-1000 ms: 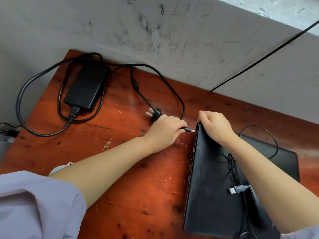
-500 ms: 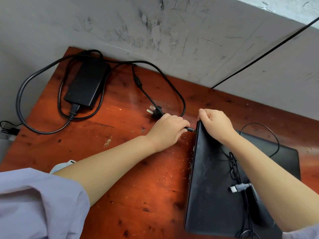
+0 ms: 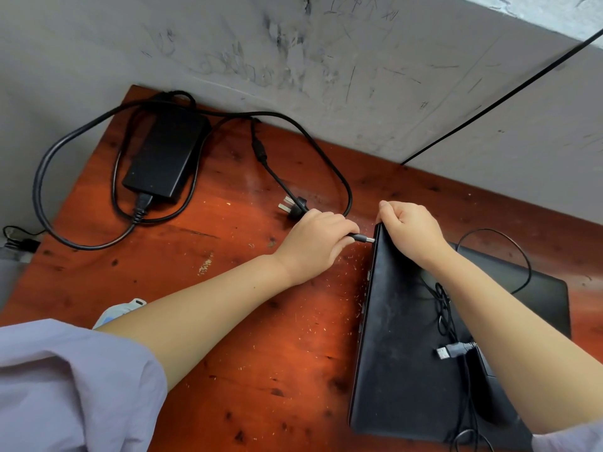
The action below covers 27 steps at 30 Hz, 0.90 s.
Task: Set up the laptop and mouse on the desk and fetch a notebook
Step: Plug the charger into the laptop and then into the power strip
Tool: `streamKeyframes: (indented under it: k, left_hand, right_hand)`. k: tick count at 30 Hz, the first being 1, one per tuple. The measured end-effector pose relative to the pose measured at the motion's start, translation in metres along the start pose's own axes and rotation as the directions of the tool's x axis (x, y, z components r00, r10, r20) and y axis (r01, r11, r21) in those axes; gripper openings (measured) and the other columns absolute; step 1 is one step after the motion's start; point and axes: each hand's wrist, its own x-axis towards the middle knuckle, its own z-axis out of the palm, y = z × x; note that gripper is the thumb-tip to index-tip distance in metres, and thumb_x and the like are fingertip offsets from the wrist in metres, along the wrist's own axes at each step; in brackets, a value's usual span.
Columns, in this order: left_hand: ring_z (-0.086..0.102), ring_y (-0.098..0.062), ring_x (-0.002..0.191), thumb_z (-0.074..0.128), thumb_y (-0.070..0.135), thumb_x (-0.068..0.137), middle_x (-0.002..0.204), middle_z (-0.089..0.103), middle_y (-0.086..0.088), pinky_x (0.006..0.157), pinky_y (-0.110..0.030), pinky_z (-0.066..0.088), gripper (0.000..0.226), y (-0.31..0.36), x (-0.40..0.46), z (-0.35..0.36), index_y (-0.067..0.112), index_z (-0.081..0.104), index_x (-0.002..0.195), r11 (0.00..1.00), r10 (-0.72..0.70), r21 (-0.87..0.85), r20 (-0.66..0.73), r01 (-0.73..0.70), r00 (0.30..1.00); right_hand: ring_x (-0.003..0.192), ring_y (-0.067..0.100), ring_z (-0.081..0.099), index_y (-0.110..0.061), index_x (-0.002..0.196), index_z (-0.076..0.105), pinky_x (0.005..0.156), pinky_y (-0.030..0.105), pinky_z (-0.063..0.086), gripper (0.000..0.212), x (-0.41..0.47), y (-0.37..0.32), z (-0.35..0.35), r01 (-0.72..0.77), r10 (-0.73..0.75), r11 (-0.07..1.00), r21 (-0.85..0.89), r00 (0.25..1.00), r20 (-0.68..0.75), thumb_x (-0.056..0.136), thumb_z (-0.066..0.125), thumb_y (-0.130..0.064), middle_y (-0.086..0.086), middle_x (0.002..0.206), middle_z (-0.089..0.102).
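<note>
A closed black laptop (image 3: 401, 347) lies on the red-brown wooden desk (image 3: 248, 321) at the right, its left side tilted up. My right hand (image 3: 411, 230) grips the laptop's far left corner. My left hand (image 3: 316, 243) pinches the charger's barrel plug (image 3: 363, 238), whose metal tip touches the laptop's left edge near that corner. On the lid rest a thin black mouse cable (image 3: 443, 308) and its USB plug (image 3: 445, 352). The mouse (image 3: 489, 393) is mostly hidden under my right forearm. No notebook is in view.
The black power brick (image 3: 164, 154) sits at the desk's far left with its thick cord (image 3: 52, 197) looping over the left edge. A three-pin wall plug (image 3: 292, 205) lies loose behind my left hand. A scuffed grey wall (image 3: 326, 60) borders the desk's back.
My left hand has moved the barrel plug rightward until its tip meets the laptop's left edge. My right hand keeps its hold on the corner.
</note>
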Motion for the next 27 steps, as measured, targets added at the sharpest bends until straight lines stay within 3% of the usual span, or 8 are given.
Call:
streamKeyframes:
  k: [9,15,19,23,27]
  left_hand:
    - [0.062,-0.032,0.087,0.053,0.014,0.092,0.092,0.07,-0.012,0.079,-0.045,0.045,0.019,0.003,0.01,-0.001,0.005,0.066,0.102,0.99,0.087,0.11,0.063,-0.094,0.994]
    - [0.061,-0.031,0.093,0.049,0.014,0.094,0.098,0.07,-0.012,0.083,-0.044,0.044,0.022,-0.001,0.007,0.011,0.005,0.064,0.106,0.99,0.019,0.139,0.132,-0.038,0.991]
    - [0.059,-0.03,0.097,0.047,0.021,0.095,0.101,0.068,-0.011,0.086,-0.043,0.043,0.024,-0.009,0.004,0.019,0.006,0.062,0.107,0.98,0.005,0.19,0.232,-0.05,0.973]
    - [0.057,-0.031,0.096,0.049,0.02,0.094,0.099,0.066,-0.012,0.082,-0.042,0.043,0.021,-0.012,0.004,0.03,0.005,0.062,0.102,0.971,-0.032,0.237,0.216,-0.021,0.976]
    - [0.057,-0.034,0.084,0.061,0.01,0.085,0.091,0.062,-0.016,0.067,-0.04,0.042,0.01,-0.011,0.009,0.032,0.002,0.064,0.089,0.951,0.003,0.305,0.149,-0.049,0.989]
  right_hand:
    - [0.07,0.03,0.059,-0.003,0.071,0.059,0.06,0.034,0.04,0.05,0.001,0.0,0.003,0.015,-0.015,1.0,-0.006,1.0,-0.021,0.096,0.03,-0.035,0.013,0.069,0.067]
    - [0.05,0.016,0.044,-0.015,0.054,0.038,0.047,0.025,0.027,0.047,0.002,-0.003,0.016,-0.014,0.014,0.999,-0.039,1.0,0.003,0.096,0.03,-0.035,-0.002,0.05,0.046]
    - [0.045,0.012,0.036,-0.022,0.05,0.027,0.045,0.028,0.023,0.047,0.0,-0.007,0.029,-0.003,0.006,0.999,-0.053,0.999,0.047,0.096,0.031,-0.032,-0.004,0.045,0.037]
    - [0.048,0.019,0.04,-0.019,0.052,0.031,0.044,0.03,0.023,0.047,0.002,-0.005,0.036,-0.004,0.011,0.996,-0.089,0.997,0.073,0.097,0.031,-0.032,-0.004,0.046,0.04]
    - [0.059,0.025,0.047,-0.009,0.061,0.046,0.052,0.033,0.031,0.043,0.003,0.002,0.035,0.052,-0.047,0.997,-0.065,0.996,0.074,0.098,0.035,-0.029,0.004,0.055,0.049]
